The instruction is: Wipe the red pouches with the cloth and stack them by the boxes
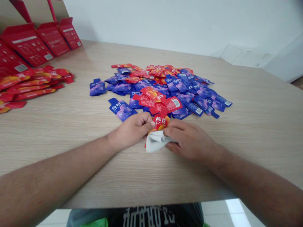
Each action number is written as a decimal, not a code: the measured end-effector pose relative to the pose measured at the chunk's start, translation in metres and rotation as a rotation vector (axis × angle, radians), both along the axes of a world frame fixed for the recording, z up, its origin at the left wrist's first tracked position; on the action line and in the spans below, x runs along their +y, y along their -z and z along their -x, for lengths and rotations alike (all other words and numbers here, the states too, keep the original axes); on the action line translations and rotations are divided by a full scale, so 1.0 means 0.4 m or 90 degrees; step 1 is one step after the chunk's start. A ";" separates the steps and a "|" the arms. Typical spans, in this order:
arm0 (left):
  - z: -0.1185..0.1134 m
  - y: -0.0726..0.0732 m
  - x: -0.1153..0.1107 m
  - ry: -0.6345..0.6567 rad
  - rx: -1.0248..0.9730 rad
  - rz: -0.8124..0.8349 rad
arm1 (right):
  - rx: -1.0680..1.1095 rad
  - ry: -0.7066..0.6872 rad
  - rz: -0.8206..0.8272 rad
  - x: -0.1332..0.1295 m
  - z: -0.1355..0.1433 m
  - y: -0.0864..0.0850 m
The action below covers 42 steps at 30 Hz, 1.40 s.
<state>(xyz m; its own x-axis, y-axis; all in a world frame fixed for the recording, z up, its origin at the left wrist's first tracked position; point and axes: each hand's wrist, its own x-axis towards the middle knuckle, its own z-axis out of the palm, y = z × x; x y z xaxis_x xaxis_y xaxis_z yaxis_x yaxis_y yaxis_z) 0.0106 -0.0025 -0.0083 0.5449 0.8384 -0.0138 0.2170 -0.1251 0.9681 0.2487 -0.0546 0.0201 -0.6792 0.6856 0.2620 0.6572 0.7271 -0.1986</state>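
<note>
My left hand (136,128) pinches the left edge of a red sachet (160,120) with white characters and an orange print. A folded white cloth (155,141) is gripped in my right hand (189,137) and lies against the lower part of that sachet, covering some of it. Just beyond my hands spreads a loose heap of blue sachets (187,94) and red sachets (153,94). One blue sachet (121,108) lies close to my left hand. The fingertips of my right hand are partly hidden by the cloth.
Red cartons (27,44) with raised flaps stand in a row at the back left. In front of them lies a stack of red sachets (35,83). A white wall (165,25) rises behind the wooden table (151,179), whose front edge is near my lap.
</note>
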 end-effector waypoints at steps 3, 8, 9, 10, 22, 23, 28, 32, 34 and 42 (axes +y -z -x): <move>0.000 0.000 -0.001 0.010 0.014 0.001 | 0.029 0.093 -0.037 0.015 -0.013 -0.003; -0.001 -0.004 -0.004 -0.011 0.002 0.001 | 0.009 -0.001 -0.001 0.002 0.005 0.010; -0.001 -0.005 -0.004 -0.012 -0.002 -0.003 | -0.004 -0.039 0.005 -0.003 0.009 0.011; -0.002 -0.005 -0.004 -0.012 -0.008 -0.004 | -0.014 -0.061 0.008 -0.005 0.011 0.012; 0.001 0.022 0.009 -0.001 -0.065 0.043 | -0.028 -0.077 0.026 0.003 0.005 0.008; 0.002 0.022 0.009 -0.002 -0.067 0.046 | -0.024 -0.062 0.022 0.007 0.001 0.007; 0.000 0.023 0.011 -0.007 -0.074 0.065 | 0.039 0.116 -0.029 0.031 -0.019 0.009; -0.001 0.015 0.005 -0.017 -0.064 0.038 | -0.004 -0.024 0.022 0.012 -0.001 0.012; -0.002 0.010 0.000 -0.021 -0.060 0.033 | -0.015 -0.039 0.028 0.010 0.001 0.011; -0.001 0.013 0.004 -0.017 -0.054 0.048 | 0.017 0.060 -0.002 0.015 -0.001 0.008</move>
<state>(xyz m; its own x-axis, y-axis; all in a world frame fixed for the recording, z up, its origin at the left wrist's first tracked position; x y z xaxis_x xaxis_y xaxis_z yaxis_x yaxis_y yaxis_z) 0.0112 -0.0009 -0.0134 0.5249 0.8505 -0.0326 0.1366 -0.0464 0.9895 0.2490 -0.0484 0.0169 -0.6044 0.7453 0.2815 0.7175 0.6628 -0.2143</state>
